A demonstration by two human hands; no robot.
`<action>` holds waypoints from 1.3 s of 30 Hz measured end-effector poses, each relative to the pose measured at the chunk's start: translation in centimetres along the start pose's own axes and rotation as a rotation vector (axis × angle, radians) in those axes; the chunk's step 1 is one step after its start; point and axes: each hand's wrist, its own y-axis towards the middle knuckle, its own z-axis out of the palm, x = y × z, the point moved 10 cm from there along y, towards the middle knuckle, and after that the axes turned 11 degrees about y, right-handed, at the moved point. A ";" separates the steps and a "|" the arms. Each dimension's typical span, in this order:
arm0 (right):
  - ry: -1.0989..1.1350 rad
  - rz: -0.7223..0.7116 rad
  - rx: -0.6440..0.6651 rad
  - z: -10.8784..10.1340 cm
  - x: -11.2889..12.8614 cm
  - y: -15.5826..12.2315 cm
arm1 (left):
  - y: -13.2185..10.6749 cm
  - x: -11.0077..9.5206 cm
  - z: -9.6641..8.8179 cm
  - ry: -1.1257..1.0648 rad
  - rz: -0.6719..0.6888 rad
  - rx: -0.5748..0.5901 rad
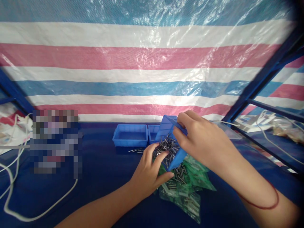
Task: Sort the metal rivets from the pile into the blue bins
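My right hand grips a blue plastic bin by its upper edge and holds it steeply tilted toward the left. A heap of thin metal pins that look like blind rivets lies in the bin's lower part. My left hand is at the low side of the bin, its fingers apart and touching the pins, its thumb just below the bin's edge. Beneath are green-tinted clear plastic bags, with more of the metal pins lying in or on them.
A blue bin stands at the back, with another blue bin beside it, partly hidden. A few loose pins lie in front on the dark blue table. White cables run along the left. Blue frame bars flank a striped sheet.
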 end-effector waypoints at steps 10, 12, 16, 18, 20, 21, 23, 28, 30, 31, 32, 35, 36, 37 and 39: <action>-0.025 -0.024 0.009 0.4 0.5 -0.2 | 0.0 0.0 0.0 0.011 0.004 -0.010; -0.037 -0.020 0.016 0.4 0.5 -0.1 | 0.1 -0.1 0.0 0.025 0.005 0.004; -0.064 -0.017 0.024 0.2 0.6 0.0 | 0.2 -0.1 0.1 0.027 -0.002 0.027; -0.076 -0.021 0.012 0.0 0.7 0.0 | 0.2 0.1 0.2 0.016 -0.013 0.034; -0.084 -0.017 0.011 -0.2 0.8 -0.1 | 0.2 0.3 0.4 0.004 -0.033 0.043; -0.087 -0.011 0.017 -0.1 0.8 -0.1 | 0.1 0.4 0.4 -0.001 -0.045 0.049; -0.091 0.003 0.030 0.0 0.8 -0.1 | 0.0 0.7 0.6 -0.006 -0.072 0.059; -0.142 0.023 0.034 -0.2 0.6 0.0 | -0.2 1.1 0.9 -0.018 -0.108 0.071; -0.160 0.035 0.054 -0.2 0.5 0.0 | -0.2 1.0 1.0 -0.011 -0.098 0.077; -0.167 0.042 0.068 -0.2 0.5 0.0 | -0.1 1.0 1.0 -0.003 -0.093 0.082; -0.173 0.052 0.083 -0.2 0.4 0.0 | -0.1 1.0 1.0 0.006 -0.090 0.085; -0.195 0.088 0.104 -0.4 0.3 -0.1 | -0.1 0.9 1.0 0.025 -0.085 0.094; -0.204 0.098 0.101 -0.6 0.2 -0.1 | 0.0 0.8 1.0 0.027 -0.083 0.093; -0.213 0.105 0.096 -0.7 0.2 -0.1 | 0.0 0.8 1.0 0.028 -0.081 0.094; -0.229 0.111 0.082 -1.0 0.0 -0.1 | 0.0 0.7 1.0 0.027 -0.078 0.099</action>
